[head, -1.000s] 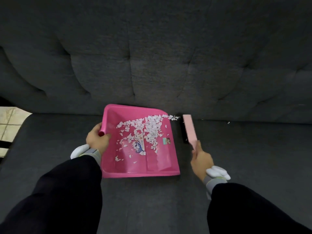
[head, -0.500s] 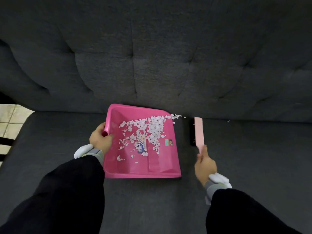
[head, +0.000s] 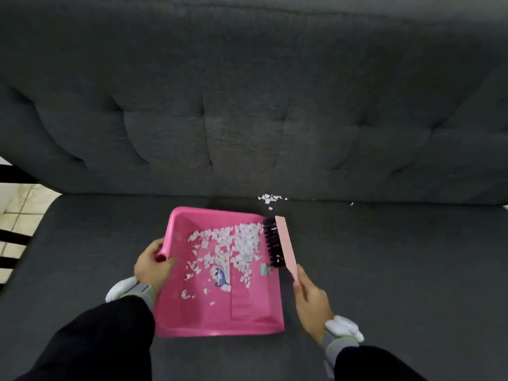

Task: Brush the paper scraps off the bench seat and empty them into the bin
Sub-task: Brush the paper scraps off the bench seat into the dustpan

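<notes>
Sweeping is in hand. The left hand [head: 152, 266] curls its fingers round the dustpan [head: 220, 314] handle. The right hand [head: 312, 303] grips the brush [head: 283, 243], bristles at the dustpan's right lip. Most paper scraps [head: 242, 243] lie inside the dustpan; a small heap [head: 269, 198] sits on the bench seat [head: 384, 270] just beyond its far right corner and likely needs brushing in next. No bin shows. The sticker [head: 222, 273] and teal label [head: 263, 269] inside the dustpan are unreadable.

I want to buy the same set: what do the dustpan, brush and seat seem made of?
The dustpan looks like glossy moulded plastic: soft highlights on smooth walls. The brush has a matte pale pink back, probably plastic, and stiff black bristles, likely synthetic. The bench seat looks like dark grey woven fabric, finely textured.
</notes>
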The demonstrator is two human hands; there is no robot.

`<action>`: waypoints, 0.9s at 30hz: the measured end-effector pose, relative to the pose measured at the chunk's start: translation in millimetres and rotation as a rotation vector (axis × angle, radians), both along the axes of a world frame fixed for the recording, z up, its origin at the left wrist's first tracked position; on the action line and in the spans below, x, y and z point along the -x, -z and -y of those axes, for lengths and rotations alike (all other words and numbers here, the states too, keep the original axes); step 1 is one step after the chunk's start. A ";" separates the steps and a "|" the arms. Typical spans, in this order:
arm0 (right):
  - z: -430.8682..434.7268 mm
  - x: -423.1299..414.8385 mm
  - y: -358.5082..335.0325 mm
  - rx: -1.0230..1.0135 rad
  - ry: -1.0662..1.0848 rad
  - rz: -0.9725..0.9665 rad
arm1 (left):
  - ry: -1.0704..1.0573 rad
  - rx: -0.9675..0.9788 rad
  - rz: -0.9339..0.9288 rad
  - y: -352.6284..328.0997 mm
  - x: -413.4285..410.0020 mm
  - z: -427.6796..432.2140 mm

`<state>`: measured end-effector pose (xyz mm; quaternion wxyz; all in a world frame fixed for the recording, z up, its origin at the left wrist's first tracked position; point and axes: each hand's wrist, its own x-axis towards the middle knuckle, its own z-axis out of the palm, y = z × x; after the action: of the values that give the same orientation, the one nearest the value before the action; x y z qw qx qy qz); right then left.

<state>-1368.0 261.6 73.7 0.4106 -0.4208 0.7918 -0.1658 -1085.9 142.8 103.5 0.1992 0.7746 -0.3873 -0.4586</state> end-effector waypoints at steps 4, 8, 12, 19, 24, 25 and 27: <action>-5.0 21.8 -10.8 -0.004 -0.027 -0.047 | -0.033 -0.053 0.008 -5.1 -9.5 -33.7; 2.7 36.5 -14.1 -0.072 -0.038 -0.114 | -0.054 -0.072 -0.049 -9.5 -14.0 -42.3; 29.8 40.5 -11.9 -0.100 -0.118 -0.180 | -0.070 0.057 -0.038 -13.1 -13.6 -11.2; 121.6 17.2 -1.6 -0.128 -0.285 -0.273 | 0.073 0.203 0.067 -2.6 3.8 59.5; 187.0 -12.6 19.1 -0.187 -0.530 -0.290 | 0.188 0.187 0.095 19.7 13.8 97.7; 197.0 -18.2 26.8 -0.200 -0.548 -0.280 | 0.219 0.163 0.102 28.1 15.9 104.6; 208.3 -27.9 30.7 -0.212 -0.585 -0.265 | 0.266 0.107 0.104 36.8 18.4 108.7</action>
<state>-1340.1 53.3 42.9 0.3759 -0.6030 0.6967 0.0986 -1104.3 34.1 66.7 0.1574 0.7276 -0.5200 -0.4187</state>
